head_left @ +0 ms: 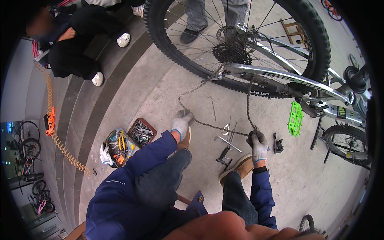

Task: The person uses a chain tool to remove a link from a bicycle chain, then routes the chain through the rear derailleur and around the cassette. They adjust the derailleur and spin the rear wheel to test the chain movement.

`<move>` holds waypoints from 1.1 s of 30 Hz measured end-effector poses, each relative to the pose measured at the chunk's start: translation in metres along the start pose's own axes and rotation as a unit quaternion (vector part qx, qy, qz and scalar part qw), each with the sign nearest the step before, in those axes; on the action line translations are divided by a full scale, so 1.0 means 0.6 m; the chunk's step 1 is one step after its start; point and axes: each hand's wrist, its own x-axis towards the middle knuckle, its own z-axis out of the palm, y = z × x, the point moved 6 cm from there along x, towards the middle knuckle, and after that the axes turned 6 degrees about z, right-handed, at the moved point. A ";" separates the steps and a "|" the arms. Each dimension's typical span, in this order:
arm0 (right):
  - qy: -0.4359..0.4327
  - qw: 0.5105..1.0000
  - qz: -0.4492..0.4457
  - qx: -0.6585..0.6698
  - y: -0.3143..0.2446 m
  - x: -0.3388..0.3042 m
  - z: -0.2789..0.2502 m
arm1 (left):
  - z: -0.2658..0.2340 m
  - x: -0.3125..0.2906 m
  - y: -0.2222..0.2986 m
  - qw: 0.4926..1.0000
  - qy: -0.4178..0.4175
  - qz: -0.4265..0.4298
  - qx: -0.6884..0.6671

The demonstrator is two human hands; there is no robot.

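A dark bicycle chain (218, 126) hangs in a loop from the rear of a bicycle, below its cassette (232, 54). My left hand (182, 120), in a grey work glove, is closed on the chain at the left side of the loop. My right hand (258, 144), gloved the same way, pinches the chain at the lower right. Between the two hands the chain sags slightly above the floor. A silver frame tube (276, 72) and the knobby rear wheel (316, 44) rise beyond my hands. A bright green pedal (295, 119) sits to the right of the chain.
Hex keys (228, 144) and a black-handled tool (225, 156) lie between my feet. Left of me are a tool box (142, 132) and a bag of tools (118, 148). A coiled air hose (68, 148) crosses the steps, where a person (76, 40) sits. Another person stands behind the wheel.
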 end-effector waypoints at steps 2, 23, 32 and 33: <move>0.000 1.000 -0.004 -0.001 0.001 0.000 -0.001 | 0.000 -0.002 0.001 1.000 -0.001 -0.004 0.002; 0.015 1.000 0.024 -0.012 0.005 0.001 -0.001 | 0.008 -0.011 -0.002 1.000 -0.015 -0.011 0.011; 0.008 1.000 0.020 -0.010 0.012 0.007 -0.005 | 0.008 -0.011 -0.005 1.000 -0.015 -0.015 0.005; 0.000 1.000 0.014 -0.008 0.010 0.007 -0.003 | 0.008 -0.012 -0.005 1.000 -0.015 -0.016 0.006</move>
